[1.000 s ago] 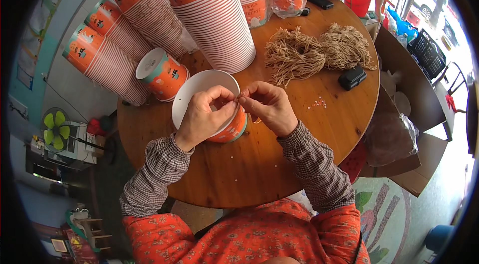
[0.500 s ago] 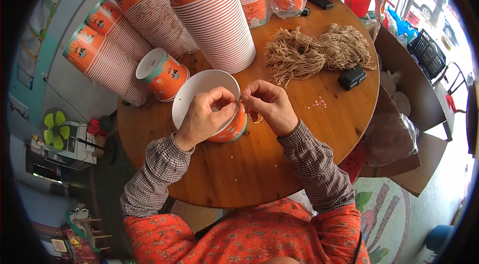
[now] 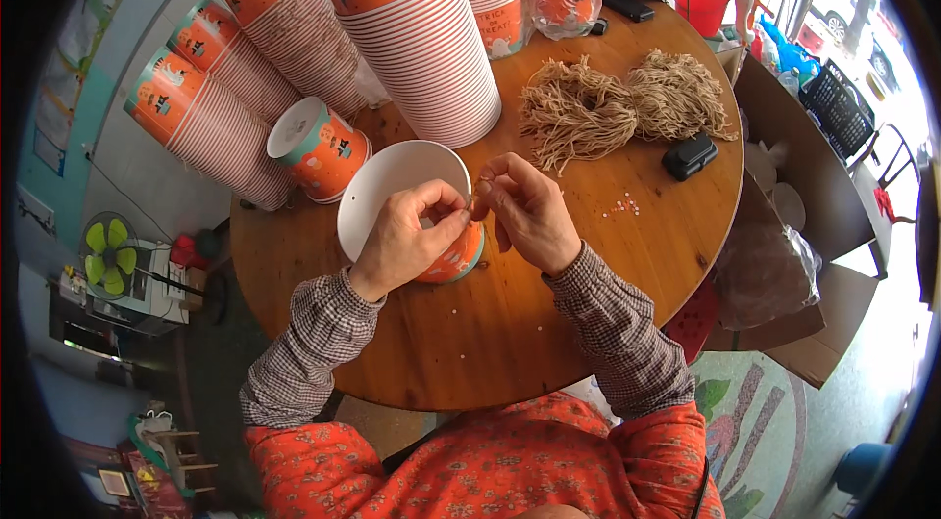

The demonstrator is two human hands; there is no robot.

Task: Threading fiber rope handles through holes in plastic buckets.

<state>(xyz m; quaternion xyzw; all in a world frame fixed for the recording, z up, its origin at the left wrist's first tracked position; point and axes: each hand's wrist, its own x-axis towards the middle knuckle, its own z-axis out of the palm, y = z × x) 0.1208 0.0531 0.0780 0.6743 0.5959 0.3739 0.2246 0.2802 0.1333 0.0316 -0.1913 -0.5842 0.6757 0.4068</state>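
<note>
A white-lined orange paper bucket (image 3: 456, 262) stands tilted in front of me, its mouth toward the left. My left hand (image 3: 414, 237) is closed in a pinch at the bucket's right rim, thumb against forefinger. Just right of it, my right hand (image 3: 526, 217) pinches a thin piece of tan cord (image 3: 479, 197) close to the same rim. The fingertips of both hands nearly meet there and partly hide the cord. Whether the left fingertips also hold cord cannot be made out.
Tall stacks of nested buckets (image 3: 431, 58) stand behind and to the left, beside a single bucket (image 3: 323, 148). Bundles of tan cord (image 3: 578, 112), a black case (image 3: 690, 156) and tiny pale bits (image 3: 625, 205) lie on the round wooden table (image 3: 627, 264). Cardboard boxes (image 3: 814, 313) stand right.
My right hand has turned slightly and its fingers have drawn together; the cord loop that hung below them no longer shows. My left hand and the bucket stay nearly in place.
</note>
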